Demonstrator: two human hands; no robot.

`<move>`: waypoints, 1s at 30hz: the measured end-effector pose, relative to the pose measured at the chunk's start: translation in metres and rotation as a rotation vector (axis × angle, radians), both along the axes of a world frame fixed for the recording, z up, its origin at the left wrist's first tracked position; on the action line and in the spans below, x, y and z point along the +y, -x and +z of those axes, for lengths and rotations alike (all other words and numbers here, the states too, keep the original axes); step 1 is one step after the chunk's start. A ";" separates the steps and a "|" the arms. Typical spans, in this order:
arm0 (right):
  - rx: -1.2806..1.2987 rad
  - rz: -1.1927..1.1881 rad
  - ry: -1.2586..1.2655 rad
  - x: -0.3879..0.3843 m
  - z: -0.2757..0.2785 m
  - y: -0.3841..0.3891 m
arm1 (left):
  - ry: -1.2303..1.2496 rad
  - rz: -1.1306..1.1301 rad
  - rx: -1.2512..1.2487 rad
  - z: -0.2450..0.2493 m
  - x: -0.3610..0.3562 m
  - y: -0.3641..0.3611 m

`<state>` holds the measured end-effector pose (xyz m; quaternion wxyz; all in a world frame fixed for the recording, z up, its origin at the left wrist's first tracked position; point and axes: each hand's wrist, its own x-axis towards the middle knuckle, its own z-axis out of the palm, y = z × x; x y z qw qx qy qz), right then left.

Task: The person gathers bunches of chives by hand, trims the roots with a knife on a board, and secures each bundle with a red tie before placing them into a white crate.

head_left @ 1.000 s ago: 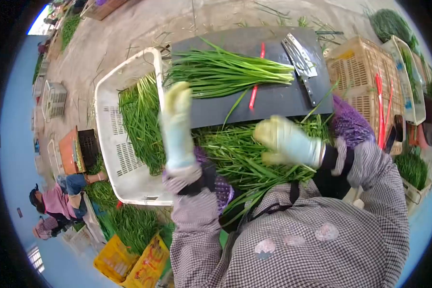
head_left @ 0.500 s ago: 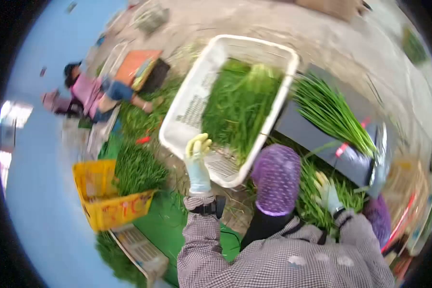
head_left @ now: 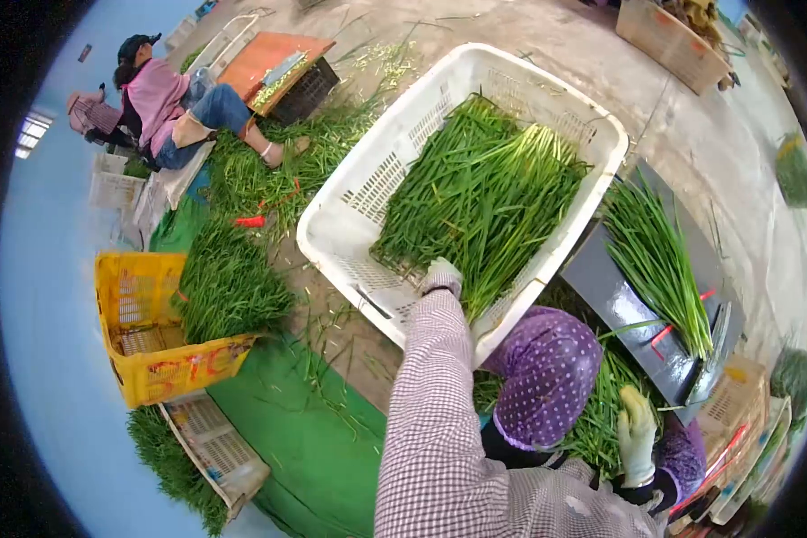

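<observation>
A big white plastic basket [head_left: 339, 199] stands in front of me, with a thick layer of garlic chives [head_left: 489, 202] in it. My left hand [head_left: 442, 276], gloved, reaches over the basket's near rim to the near edge of these chives; its fingers are mostly hidden. Down at the right, my right hand [head_left: 637, 432], in a pale yellow-and-white glove, has its fingers stretched out and holds nothing. Loose chives [head_left: 592, 439] lie beside it, by my purple dotted knee cover [head_left: 551, 377]. Another bundle of chives [head_left: 656, 264] rests on a dark board [head_left: 614, 291] with red strips.
At the left, a yellow crate [head_left: 175, 372] holds chives, near a green mat [head_left: 309, 439]. A co-worker [head_left: 166, 117] sits at the upper left by an orange board [head_left: 269, 67]. A beige crate [head_left: 672, 45] with contents is at the back right.
My left hand has gone from above the basket's near rim down into it. My right hand has shifted slightly lower, off the loose chives. The camera view has turned and steadied.
</observation>
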<state>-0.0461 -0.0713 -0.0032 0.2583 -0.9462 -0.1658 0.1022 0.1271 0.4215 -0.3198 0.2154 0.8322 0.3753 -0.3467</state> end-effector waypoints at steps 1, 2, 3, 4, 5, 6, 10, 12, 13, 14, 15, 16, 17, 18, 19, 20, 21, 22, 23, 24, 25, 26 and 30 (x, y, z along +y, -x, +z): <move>0.034 -0.002 -0.032 0.000 -0.004 0.006 | 0.023 -0.065 0.004 -0.023 -0.002 0.005; 0.064 -0.006 -0.065 0.000 -0.009 0.009 | 0.113 -0.102 0.074 0.050 -0.022 0.008; 0.077 -0.036 -0.056 0.000 -0.018 0.014 | 0.175 -0.118 0.118 0.023 -0.031 0.012; 0.100 -0.038 -0.046 -0.001 -0.023 0.016 | 0.243 -0.127 0.171 0.032 -0.045 0.018; 0.154 -0.056 -0.061 0.001 -0.028 0.013 | 0.195 -0.132 0.260 0.044 -0.058 0.023; 0.202 -0.071 -0.079 0.006 -0.032 0.008 | 0.196 -0.125 0.270 0.030 -0.053 0.025; 0.185 -0.029 -0.120 0.025 -0.039 -0.019 | 0.413 -0.211 0.273 0.016 -0.031 0.020; 0.136 -0.022 -0.119 0.026 -0.043 -0.028 | 0.176 -0.358 0.323 0.014 -0.053 0.014; 0.125 -0.015 -0.122 0.025 -0.041 -0.031 | 0.112 -0.313 0.253 0.011 -0.063 0.019; 0.114 -0.005 -0.123 0.023 -0.040 -0.034 | 0.073 -0.246 0.188 0.007 -0.074 0.023; 0.115 -0.014 -0.122 0.019 -0.041 -0.034 | 0.007 -0.299 0.194 0.007 -0.080 0.019; 0.113 -0.024 -0.113 0.017 -0.040 -0.034 | -0.061 -0.352 0.199 0.010 -0.082 0.015; 0.104 -0.027 -0.117 0.017 -0.038 -0.034 | 0.039 -0.281 0.128 -0.009 -0.079 0.020; 0.094 -0.028 -0.127 0.017 -0.037 -0.035 | 0.133 -0.207 0.057 -0.030 -0.073 0.025; 0.087 -0.035 -0.142 0.015 -0.039 -0.035 | 0.169 -0.156 0.045 -0.007 -0.073 0.023; 0.079 -0.048 -0.147 0.014 -0.040 -0.035 | 0.163 -0.169 0.040 0.016 -0.065 0.018; 0.082 -0.049 -0.132 0.011 -0.040 -0.034 | 0.334 -0.107 0.025 0.030 -0.057 0.015; 0.083 -0.054 -0.115 0.010 -0.041 -0.033 | 0.507 -0.050 0.010 0.033 -0.051 0.011; 0.061 -0.060 -0.099 0.010 -0.039 -0.031 | 0.555 0.059 0.020 0.002 -0.047 0.012; 0.079 -0.078 -0.085 0.009 -0.034 -0.028 | 0.571 0.215 0.157 -0.015 -0.047 0.017; 0.082 -0.070 -0.077 0.011 -0.034 -0.029 | 0.656 0.293 0.136 -0.001 -0.045 0.014; 0.081 -0.058 -0.075 0.013 -0.034 -0.029 | 0.734 0.375 0.107 0.016 -0.040 0.012; 0.030 -0.039 -0.113 0.015 -0.033 -0.032 | 0.798 0.352 0.178 0.034 -0.034 0.011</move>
